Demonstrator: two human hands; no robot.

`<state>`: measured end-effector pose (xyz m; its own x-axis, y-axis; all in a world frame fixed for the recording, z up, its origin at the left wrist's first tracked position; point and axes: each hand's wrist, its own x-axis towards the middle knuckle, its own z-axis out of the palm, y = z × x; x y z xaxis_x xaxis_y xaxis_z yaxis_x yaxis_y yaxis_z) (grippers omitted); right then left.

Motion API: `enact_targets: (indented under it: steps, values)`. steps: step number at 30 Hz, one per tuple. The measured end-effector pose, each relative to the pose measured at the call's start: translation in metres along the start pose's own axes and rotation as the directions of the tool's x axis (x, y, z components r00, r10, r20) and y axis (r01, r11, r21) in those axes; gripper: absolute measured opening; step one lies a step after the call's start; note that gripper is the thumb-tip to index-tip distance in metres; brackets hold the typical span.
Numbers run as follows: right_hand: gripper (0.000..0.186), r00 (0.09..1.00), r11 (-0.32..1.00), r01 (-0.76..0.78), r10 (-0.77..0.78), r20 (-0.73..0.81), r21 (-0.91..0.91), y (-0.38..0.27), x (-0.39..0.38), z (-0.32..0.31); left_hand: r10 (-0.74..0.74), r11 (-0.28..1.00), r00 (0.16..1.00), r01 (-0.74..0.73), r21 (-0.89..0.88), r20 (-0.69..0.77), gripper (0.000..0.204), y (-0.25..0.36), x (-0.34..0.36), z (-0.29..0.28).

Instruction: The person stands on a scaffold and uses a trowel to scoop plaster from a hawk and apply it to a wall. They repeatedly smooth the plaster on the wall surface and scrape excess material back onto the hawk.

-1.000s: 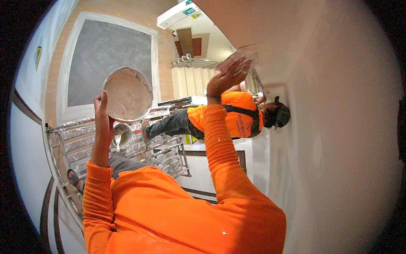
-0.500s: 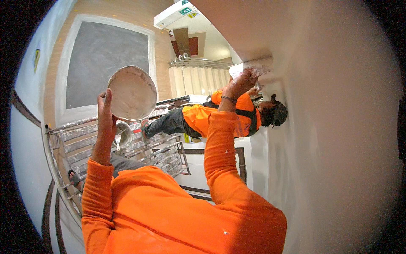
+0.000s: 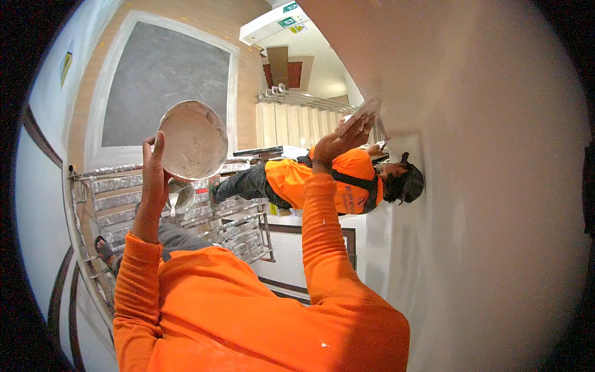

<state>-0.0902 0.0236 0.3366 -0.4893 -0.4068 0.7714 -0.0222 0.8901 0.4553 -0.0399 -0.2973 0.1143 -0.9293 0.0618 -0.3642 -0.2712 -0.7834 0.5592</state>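
My left hand (image 3: 153, 162) grips a round bowl (image 3: 194, 140) by its rim and side, thumb up against the edge. Pale, creamy plaster coats the inside of the bowl. My right hand (image 3: 338, 141) is raised, its fingers pressed along a flat plastering blade (image 3: 364, 114) smeared with the same pale material. The blade is tilted, and its far edge is at or very near the pale wall surface (image 3: 483, 161); whether it touches I cannot tell. Both orange-sleeved arms reach up from below.
A co-worker in an orange top and dark cap (image 3: 353, 183) works beside the same wall, beyond my right arm. A plaster-splashed slatted platform (image 3: 118, 199) lies below, with a bucket (image 3: 180, 197) on it. A dark panel (image 3: 167, 84) and a boxed light fitting (image 3: 266, 26) stand beyond.
My right hand has turned, tilting the blade from nearly level to a steep slant, and has dropped slightly. The bowl stays in my left hand. The whole view has shifted a little.
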Motion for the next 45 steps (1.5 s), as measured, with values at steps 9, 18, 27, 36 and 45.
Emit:
enact_targets:
  steps: [9,18,27,36,45]
  values:
    - [0.049,0.983,0.898,-0.181,0.158,0.092,0.402,-0.043,-0.047,0.035,0.017,0.999,1.000,-0.017,-0.031,-0.004,0.065,-0.002,0.005,0.002]
    - [0.047,0.649,0.464,-0.631,0.754,0.096,0.621,-0.007,0.029,0.011,-0.007,0.999,0.999,0.006,0.033,0.042,0.066,0.009,0.000,0.008]
    - [0.048,0.931,0.795,-0.341,0.359,0.063,0.501,-0.142,0.039,-0.047,0.039,0.999,0.999,-0.039,0.014,0.028,0.071,0.019,-0.004,-0.004]
    - [0.049,0.947,0.947,-0.321,0.320,0.031,0.027,-0.022,0.035,0.017,0.054,0.998,0.998,-0.053,-0.025,0.037,0.067,0.017,0.002,0.006]
    - [0.043,0.789,0.735,-0.509,0.607,-0.098,0.448,-0.061,-0.037,-0.014,0.089,0.994,0.996,-0.089,-0.057,-0.003,0.066,0.023,0.004,-0.005]
